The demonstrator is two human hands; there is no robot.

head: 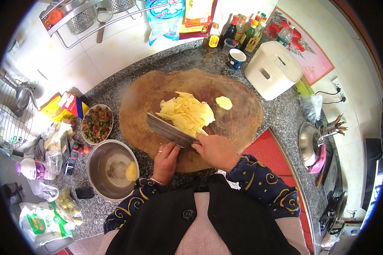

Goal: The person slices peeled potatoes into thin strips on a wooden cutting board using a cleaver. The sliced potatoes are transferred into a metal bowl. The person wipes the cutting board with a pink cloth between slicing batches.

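In my right hand (217,152) is the handle of a broad cleaver (174,131), its blade slanting across the near half of a thick wooden cutting board (242,127). My left hand (166,162) rests at the board's near edge with bent fingertips close to the blade; whatever lies under them is mostly hidden. Just beyond the blade, pale yellow slices, apparently potato (186,111), lie in a heap. One rounded slice (223,103) sits apart to the right. A peeled potato (131,171) is in the steel basin (95,178) to the left of my left hand.
Left of the board stands a bowl of chopped dark food (97,124), near cartons (71,105) and a white bottle (35,169). Behind are sauce bottles (231,32), a blue cup (236,59) and a cream appliance (273,70). A steel bowl (308,145) sits far right.
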